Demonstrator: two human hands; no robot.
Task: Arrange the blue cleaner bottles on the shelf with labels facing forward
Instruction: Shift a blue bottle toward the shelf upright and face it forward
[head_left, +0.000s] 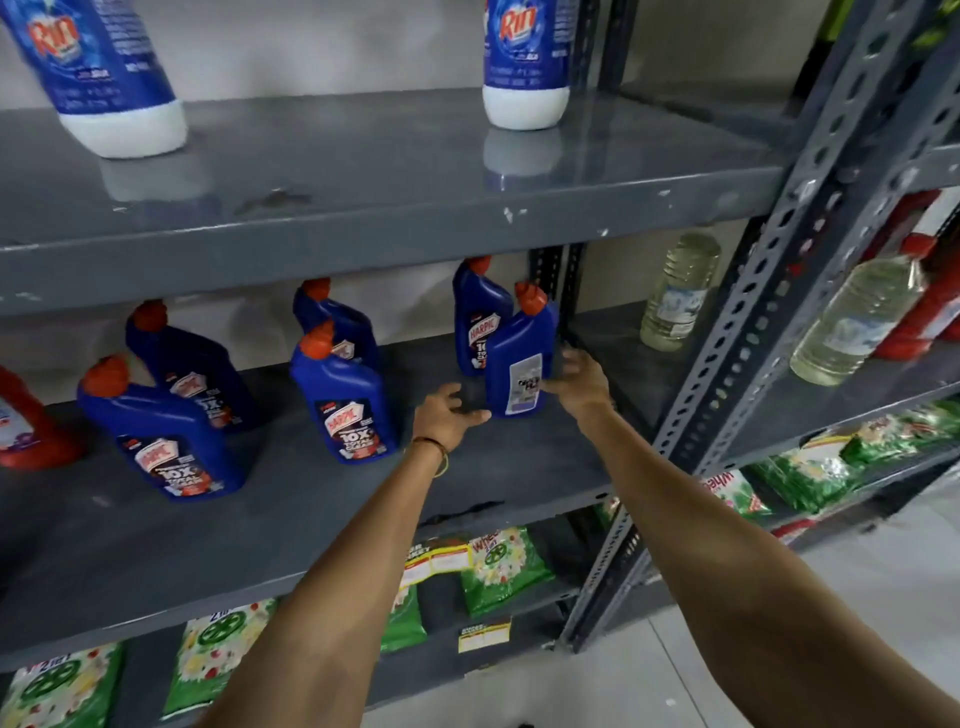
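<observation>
Several blue cleaner bottles with red caps stand on the grey middle shelf (311, 519). Three show their front labels clearly: one at front left (161, 441), one behind it (192, 374) and one in the middle (348, 405). Another stands behind the middle one (337, 322), mostly hidden. At the right, one bottle (519, 358) shows its back label, with a forward-facing bottle (475, 322) behind it. My right hand (576, 384) grips the right side of the back-label bottle. My left hand (447, 415) is at its lower left, fingers apart, one fingertip touching its base.
A red bottle (26, 426) stands at the shelf's far left. Two blue-and-white bottles (104, 67) (524, 57) stand on the top shelf. Clear liquid bottles (675, 296) (852, 322) stand right of the perforated post (779, 312). Green detergent packs (498, 566) lie below.
</observation>
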